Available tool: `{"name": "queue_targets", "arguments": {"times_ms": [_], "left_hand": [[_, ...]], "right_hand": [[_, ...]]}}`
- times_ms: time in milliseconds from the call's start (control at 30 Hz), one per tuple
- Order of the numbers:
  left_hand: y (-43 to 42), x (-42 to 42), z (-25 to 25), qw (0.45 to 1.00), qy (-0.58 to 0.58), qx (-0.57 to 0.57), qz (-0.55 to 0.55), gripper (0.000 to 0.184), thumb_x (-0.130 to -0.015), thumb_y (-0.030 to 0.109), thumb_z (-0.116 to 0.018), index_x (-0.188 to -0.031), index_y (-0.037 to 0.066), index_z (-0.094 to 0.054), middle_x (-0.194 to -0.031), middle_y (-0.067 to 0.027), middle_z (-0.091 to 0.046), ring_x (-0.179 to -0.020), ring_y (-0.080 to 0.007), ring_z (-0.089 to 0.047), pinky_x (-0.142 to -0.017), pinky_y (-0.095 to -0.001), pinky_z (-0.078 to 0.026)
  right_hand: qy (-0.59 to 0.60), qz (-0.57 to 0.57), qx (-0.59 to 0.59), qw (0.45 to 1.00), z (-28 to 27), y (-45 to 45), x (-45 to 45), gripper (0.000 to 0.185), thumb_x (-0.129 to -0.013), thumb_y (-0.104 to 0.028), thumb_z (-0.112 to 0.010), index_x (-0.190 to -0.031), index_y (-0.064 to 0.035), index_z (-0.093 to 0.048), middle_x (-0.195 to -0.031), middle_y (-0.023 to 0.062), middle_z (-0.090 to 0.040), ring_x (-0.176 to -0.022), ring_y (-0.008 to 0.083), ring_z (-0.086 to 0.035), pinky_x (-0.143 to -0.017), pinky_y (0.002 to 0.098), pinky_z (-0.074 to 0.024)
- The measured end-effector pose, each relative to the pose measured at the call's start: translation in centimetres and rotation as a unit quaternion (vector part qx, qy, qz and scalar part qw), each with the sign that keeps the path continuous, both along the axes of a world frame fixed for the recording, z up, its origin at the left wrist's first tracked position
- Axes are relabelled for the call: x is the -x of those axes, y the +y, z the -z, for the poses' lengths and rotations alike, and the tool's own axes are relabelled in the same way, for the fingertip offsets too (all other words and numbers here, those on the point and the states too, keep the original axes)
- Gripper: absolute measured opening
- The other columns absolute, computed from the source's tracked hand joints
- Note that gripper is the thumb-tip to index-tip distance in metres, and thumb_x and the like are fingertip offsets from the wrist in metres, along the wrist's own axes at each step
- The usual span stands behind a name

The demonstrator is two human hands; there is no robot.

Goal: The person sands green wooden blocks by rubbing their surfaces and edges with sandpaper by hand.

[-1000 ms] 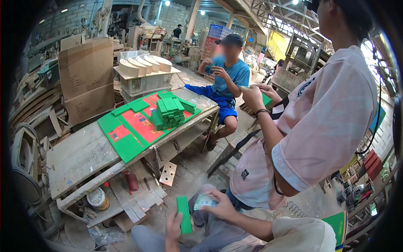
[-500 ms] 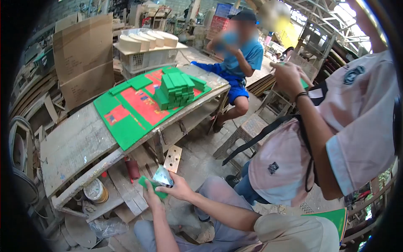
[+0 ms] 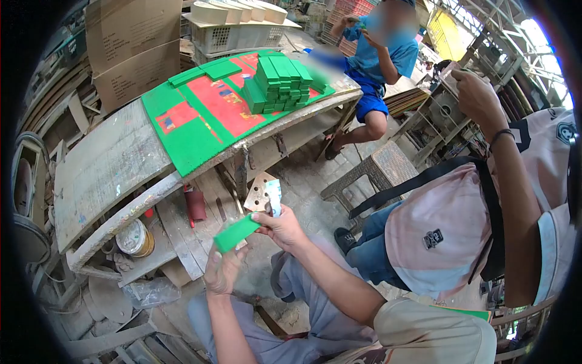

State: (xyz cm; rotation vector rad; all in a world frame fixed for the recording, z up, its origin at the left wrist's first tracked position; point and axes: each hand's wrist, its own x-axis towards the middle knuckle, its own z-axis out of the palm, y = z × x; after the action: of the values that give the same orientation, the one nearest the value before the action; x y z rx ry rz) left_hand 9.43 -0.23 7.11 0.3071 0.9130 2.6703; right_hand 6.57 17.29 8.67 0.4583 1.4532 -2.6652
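Head view: a worktable [image 3: 109, 161] runs from the left of the frame to upper centre; the person's two hands are at lower centre.
Co-workers: one stands at right in a pale pink shirt [image 3: 424, 267]; another sits at upper right in a blue shirt [image 3: 403, 57], hands raised.
Green board: this red-patched panel [image 3: 194, 159] lies on the worktable, upper centre.
Stack: green blocks [image 3: 280, 76] are piled on the board's far right part.
Left hand: below the block, this hand [image 3: 222, 270] has its fingers gathered at the block's lower end; blur hides their exact placing.
Right hand: narrow-set fingers hold the sheet, and this hand [image 3: 286, 230] also meets the block's upper end.
Block: one green block [image 3: 235, 235] slants between both hands, apart from the stack.
Sheet: a small pale-blue and white piece [image 3: 274, 195] stands up from the right hand, off the block.
Step in hand: seemingly, handling the single block; turning or shifting it calls for a firm left grip and the sheet kept pinched.
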Motion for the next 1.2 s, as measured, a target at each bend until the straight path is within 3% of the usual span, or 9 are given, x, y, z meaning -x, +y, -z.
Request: {"name": "queue_targets", "arguments": {"times_ms": [200,300,500,633,733,833,967,1067,1200], "left_hand": [[1.2,0.4,-0.7,0.984,0.028,0.174,0.038,0.124,-0.055,0.067,-0.076,-0.146,0.002,-0.021,-0.132,-0.0104,-0.043,-0.116,-0.0193,-0.049,-0.097,-0.0337,-0.039],[2.1,0.2,0.3,0.961,0.114,0.251,-0.031,0.128,-0.054,0.065,-0.078,-0.146,0.001,-0.016,-0.132,-0.0103,-0.041,-0.110,-0.0194,-0.051,-0.097,-0.0362,-0.039],[4.1,0.0,0.6,0.979,0.059,0.182,-0.067,0.115,-0.061,0.032,-0.078,-0.146,-0.002,-0.009,-0.136,-0.0120,-0.036,-0.125,-0.0229,-0.038,-0.102,-0.0356,-0.036],[4.4,0.9,3.0,0.971,-0.031,0.154,-0.182,0.108,-0.063,0.026,-0.075,-0.146,-0.002,-0.011,-0.137,-0.0145,-0.034,-0.123,-0.0224,-0.040,-0.101,-0.0344,-0.037],[4.2,1.2,3.0,0.984,-0.034,0.066,-0.165,0.094,-0.071,0.026,-0.071,-0.144,-0.003,-0.019,-0.133,-0.0108,-0.043,-0.121,-0.0227,-0.043,-0.105,-0.0342,-0.031],[4.3,0.9,1.4,0.979,-0.003,0.156,-0.128,0.091,-0.070,0.021,-0.072,-0.143,-0.003,-0.022,-0.133,-0.0102,-0.043,-0.123,-0.0219,-0.042,-0.106,-0.0347,-0.030],[4.2,1.4,1.8,0.977,-0.014,0.177,-0.115,0.111,-0.056,0.044,-0.087,-0.140,-0.001,-0.031,-0.120,-0.0059,-0.051,-0.103,-0.0167,-0.053,-0.090,-0.0291,-0.044],[4.1,2.3,2.9,0.961,-0.033,0.213,-0.175,0.119,-0.048,0.053,-0.088,-0.139,0.000,-0.033,-0.117,-0.0042,-0.052,-0.100,-0.0146,-0.053,-0.086,-0.0279,-0.045],[4.9,1.7,2.0,0.964,-0.021,0.203,-0.169,0.119,-0.048,0.058,-0.085,-0.138,-0.002,-0.035,-0.115,-0.0033,-0.052,-0.099,-0.0129,-0.052,-0.082,-0.0260,-0.045]], "right_hand": [[-0.027,-0.059,0.007,0.998,0.1,0.8,0.3,0.027,-0.078,-0.001,-0.071,-0.098,-0.0024,-0.053,-0.090,0.0078,-0.062,-0.079,0.0179,-0.066,-0.069,0.0325,-0.0580],[-0.035,-0.062,0.005,0.997,0.6,0.3,0.5,0.029,-0.078,-0.002,-0.072,-0.098,-0.0031,-0.052,-0.090,0.0072,-0.062,-0.077,0.0179,-0.066,-0.069,0.0323,-0.0582],[-0.048,-0.027,-0.107,0.993,1.4,-0.8,0.8,0.034,-0.075,-0.011,-0.078,-0.097,-0.0020,-0.054,-0.084,0.0043,-0.061,-0.073,0.0132,-0.063,-0.063,0.0278,-0.0564],[0.046,0.096,-0.340,0.934,3.7,-1.7,1.7,0.036,-0.084,-0.037,-0.069,-0.082,-0.0028,-0.059,-0.067,0.0015,-0.057,-0.054,0.0084,-0.052,-0.049,0.0260,-0.0444],[-0.127,-0.080,-0.114,0.982,1.4,-1.2,0.7,0.056,-0.088,-0.061,-0.048,-0.066,-0.0096,-0.052,-0.052,0.0005,-0.046,-0.040,0.0095,-0.039,-0.038,0.0277,-0.0329],[-0.034,-0.143,-0.253,0.956,1.7,-2.7,-0.4,0.050,-0.085,-0.054,-0.058,-0.069,-0.0076,-0.057,-0.050,-0.0037,-0.041,-0.040,0.0076,-0.037,-0.037,0.0250,-0.0268],[-0.086,-0.151,-0.215,0.961,1.6,-2.0,-0.2,0.049,-0.084,-0.053,-0.062,-0.069,-0.0071,-0.060,-0.050,-0.0049,-0.041,-0.041,0.0059,-0.036,-0.037,0.0243,-0.0255],[-0.094,-0.231,-0.198,0.948,2.1,-1.6,-0.6,0.044,-0.083,-0.049,-0.065,-0.074,-0.0063,-0.063,-0.049,-0.0054,-0.039,-0.041,0.0050,-0.034,-0.038,0.0243,-0.0245],[-0.088,-0.148,-0.178,0.969,1.9,-2.1,-0.9,0.035,-0.083,-0.041,-0.069,-0.080,-0.0062,-0.065,-0.056,-0.0043,-0.051,-0.044,0.0039,-0.040,-0.040,0.0218,-0.0270]]}}
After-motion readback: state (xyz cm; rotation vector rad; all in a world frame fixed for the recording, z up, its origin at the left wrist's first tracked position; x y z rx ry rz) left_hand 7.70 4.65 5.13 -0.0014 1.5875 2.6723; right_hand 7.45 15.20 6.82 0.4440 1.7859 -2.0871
